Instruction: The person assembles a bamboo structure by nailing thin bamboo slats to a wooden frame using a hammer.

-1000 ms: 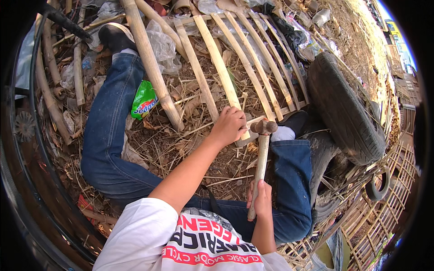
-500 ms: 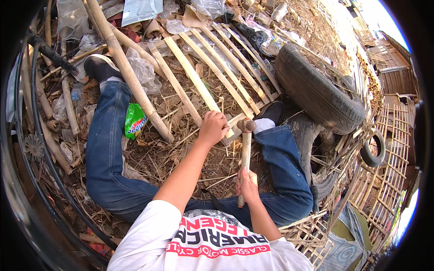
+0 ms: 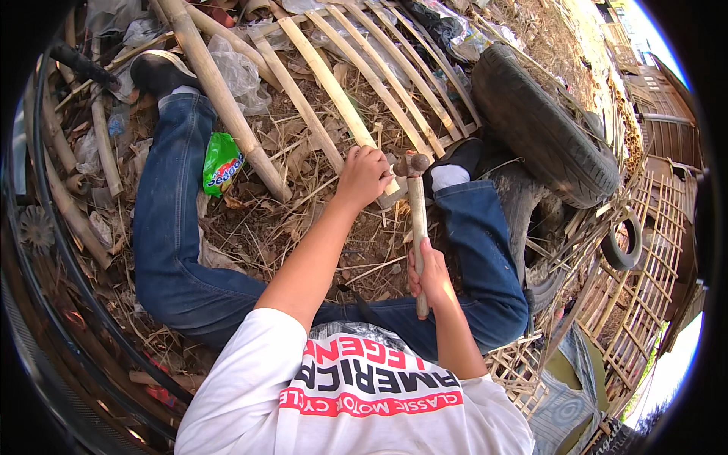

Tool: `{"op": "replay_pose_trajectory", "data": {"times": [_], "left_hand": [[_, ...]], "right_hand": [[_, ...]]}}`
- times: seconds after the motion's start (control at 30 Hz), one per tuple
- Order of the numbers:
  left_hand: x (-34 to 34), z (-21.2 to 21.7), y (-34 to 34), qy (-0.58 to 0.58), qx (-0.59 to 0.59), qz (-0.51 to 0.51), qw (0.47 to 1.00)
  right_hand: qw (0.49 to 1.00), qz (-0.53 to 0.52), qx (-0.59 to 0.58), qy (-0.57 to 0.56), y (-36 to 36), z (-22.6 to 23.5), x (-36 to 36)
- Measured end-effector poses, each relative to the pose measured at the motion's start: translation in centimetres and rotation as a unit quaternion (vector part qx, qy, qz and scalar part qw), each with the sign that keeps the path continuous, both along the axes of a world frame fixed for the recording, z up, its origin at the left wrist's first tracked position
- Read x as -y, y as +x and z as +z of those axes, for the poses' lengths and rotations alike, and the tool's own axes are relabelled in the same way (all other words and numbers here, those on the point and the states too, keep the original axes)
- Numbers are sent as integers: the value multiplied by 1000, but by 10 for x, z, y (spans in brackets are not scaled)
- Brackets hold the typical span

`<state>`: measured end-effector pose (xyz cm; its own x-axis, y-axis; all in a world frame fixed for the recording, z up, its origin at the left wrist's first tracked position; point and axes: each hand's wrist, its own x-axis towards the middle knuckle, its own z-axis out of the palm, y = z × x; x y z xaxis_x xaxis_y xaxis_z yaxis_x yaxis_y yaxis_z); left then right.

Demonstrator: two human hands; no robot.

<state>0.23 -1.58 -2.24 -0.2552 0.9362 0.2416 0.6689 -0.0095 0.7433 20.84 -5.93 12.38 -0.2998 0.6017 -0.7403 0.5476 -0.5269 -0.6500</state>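
Note:
Between my outstretched legs lies a panel of pale bamboo slats [image 3: 331,85], laid side by side with gaps. My left hand [image 3: 365,176] is closed around the near end of one slat, fingertips pressed together; whether it also pinches something small is hidden. My right hand [image 3: 431,271] grips a hammer [image 3: 418,216] low on its wooden handle. The hammer's rusty head stands just right of the left hand, near the slat's end. A crosspiece under the slat ends is partly covered by that hand and the hammer head.
A thick bamboo pole [image 3: 227,106] and a green packet [image 3: 221,164] lie left of the panel. An old tyre [image 3: 542,125] leans at the right by my foot. Black curved tubing [image 3: 64,250] runs along the left edge. Plastic scraps and dry leaves litter the ground.
The whole view has shifted, so the scene sits higher in the picture. My right hand has moved slightly right, tilting the hammer handle. The left hand keeps its hold on the slat.

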Motion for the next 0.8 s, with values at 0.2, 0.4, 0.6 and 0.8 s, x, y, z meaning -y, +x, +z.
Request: {"op": "replay_pose_trajectory", "data": {"times": [0.2,0.4,0.6,0.8], "left_hand": [[-1,0,3,-12,-3,-1,1000],[-1,-1,3,19,-8,22,1000],[-1,-4,3,-10,-4,1,1000],[-5,-2,0,24,2,30,999]], "right_hand": [[997,-65,-7,-47,0,-5,-2],[998,-27,26,-46,4,-17,-7],[998,-44,-12,-40,2,-4,-11],[999,-34,22,-32,6,-9,-10]]}}
